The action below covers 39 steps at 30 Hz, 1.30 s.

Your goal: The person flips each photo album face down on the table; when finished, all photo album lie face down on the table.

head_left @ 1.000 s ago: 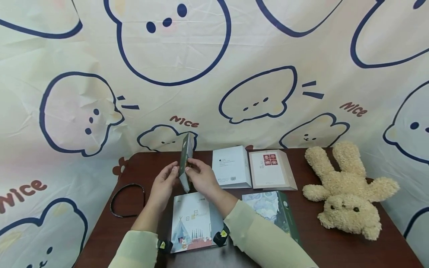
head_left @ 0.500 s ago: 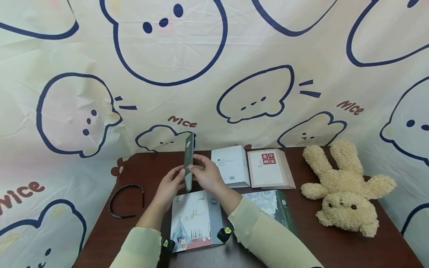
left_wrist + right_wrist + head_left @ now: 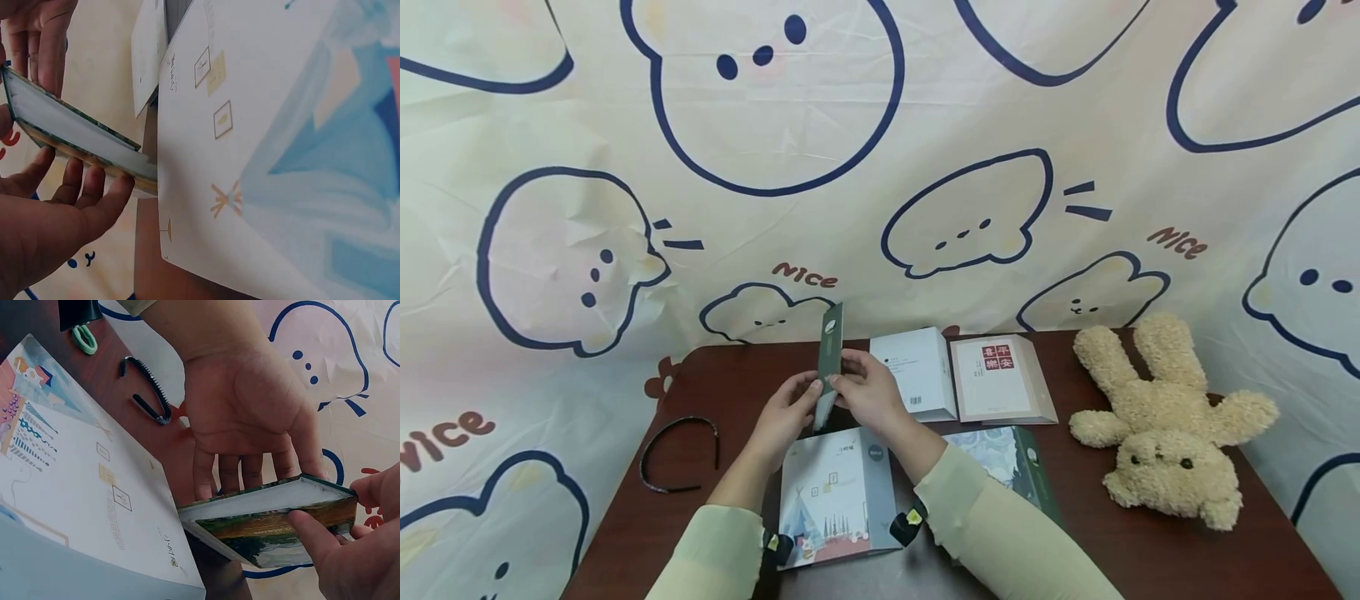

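Observation:
A thin green-spined book [image 3: 830, 346] stands upright on edge between the two hands, behind a white book with a tent picture [image 3: 827, 492]. The left hand [image 3: 784, 415] holds it from the left; in the left wrist view the left hand [image 3: 56, 225] lays its fingertips along one cover. From the other side the right hand [image 3: 874, 393] grips it near the spine; its fingers [image 3: 315, 537] rest on the painted cover in the right wrist view. White page edges show between the covers. The tent book slightly overlaps the held book's far end in both wrist views.
Behind the right hand lie a white book [image 3: 910, 375] and a book with red characters [image 3: 1000, 379]. A green-spined book [image 3: 1033, 467] lies partly under the right forearm. A black headband [image 3: 679, 454] is at left, a plush bear [image 3: 1172, 425] at right on the brown table [image 3: 730, 371].
The green-spined book has turned so that its spine faces the head camera more, and it has shifted slightly right with both hands. The other books stay in place.

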Each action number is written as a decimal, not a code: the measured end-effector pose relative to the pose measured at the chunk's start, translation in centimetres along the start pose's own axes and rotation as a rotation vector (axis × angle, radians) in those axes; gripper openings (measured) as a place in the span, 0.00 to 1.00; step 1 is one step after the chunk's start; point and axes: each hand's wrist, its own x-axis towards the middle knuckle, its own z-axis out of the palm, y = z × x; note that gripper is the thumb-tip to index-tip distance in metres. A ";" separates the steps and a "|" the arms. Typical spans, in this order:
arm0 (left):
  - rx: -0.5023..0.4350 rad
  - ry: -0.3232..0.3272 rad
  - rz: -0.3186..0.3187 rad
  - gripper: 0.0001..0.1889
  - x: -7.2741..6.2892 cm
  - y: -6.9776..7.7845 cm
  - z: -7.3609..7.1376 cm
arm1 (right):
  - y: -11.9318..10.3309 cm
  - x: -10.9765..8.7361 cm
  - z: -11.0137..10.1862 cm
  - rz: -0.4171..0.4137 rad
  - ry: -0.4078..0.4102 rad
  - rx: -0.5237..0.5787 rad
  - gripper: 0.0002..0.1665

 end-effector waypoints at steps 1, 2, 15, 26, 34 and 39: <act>0.010 0.004 0.000 0.32 0.0 0.0 0.0 | 0.0 0.0 0.0 0.006 -0.001 0.008 0.31; 0.021 0.009 -0.002 0.33 0.0 0.0 0.0 | 0.1 0.0 0.0 0.013 -0.001 0.015 0.31; 0.101 0.038 -0.024 0.33 0.2 -0.8 -0.8 | 1.3 0.1 0.1 0.069 -0.014 0.117 0.32; 0.118 0.026 -0.026 0.33 0.5 -1.6 -1.5 | 2.3 0.3 0.2 0.093 0.023 0.094 0.32; 0.157 -0.010 -0.025 0.32 0.7 -1.9 -1.5 | 3.9 0.9 -0.4 0.119 0.042 0.069 0.31; 0.177 -0.016 -0.028 0.31 0.8 -2.1 -1.6 | 4.6 1.2 -0.8 0.141 0.048 0.061 0.32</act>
